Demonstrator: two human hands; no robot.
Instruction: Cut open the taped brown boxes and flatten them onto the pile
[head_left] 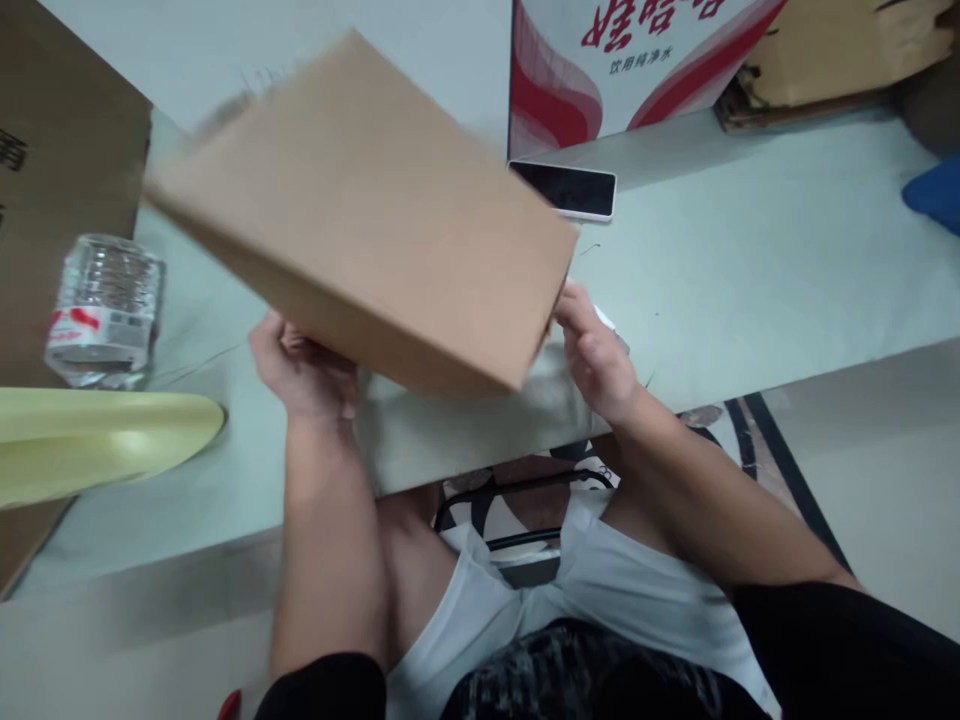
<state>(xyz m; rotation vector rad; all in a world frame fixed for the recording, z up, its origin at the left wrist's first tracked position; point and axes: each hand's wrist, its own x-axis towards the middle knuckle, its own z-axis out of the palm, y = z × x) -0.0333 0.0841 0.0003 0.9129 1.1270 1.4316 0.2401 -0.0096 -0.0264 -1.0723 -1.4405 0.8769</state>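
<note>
A plain brown cardboard box (375,210) is held up at a tilt over the pale green tabletop, slightly blurred. My left hand (304,370) grips it from the near left side, its fingers curled and partly hidden below the box. At the right end, my right hand (596,350) has its fingers bent against the box's edge; some fingertips are out of sight behind it. A small white and grey object (611,328) shows just behind my right hand, too covered to name.
A phone (574,190) lies beyond the box, by a red and white carton (555,100). At left are a clear plastic bottle (105,310), a yellow curved object (112,440) and a large carton (60,180). Folded cardboard (832,60) lies back right, and something blue (934,195) at the right edge.
</note>
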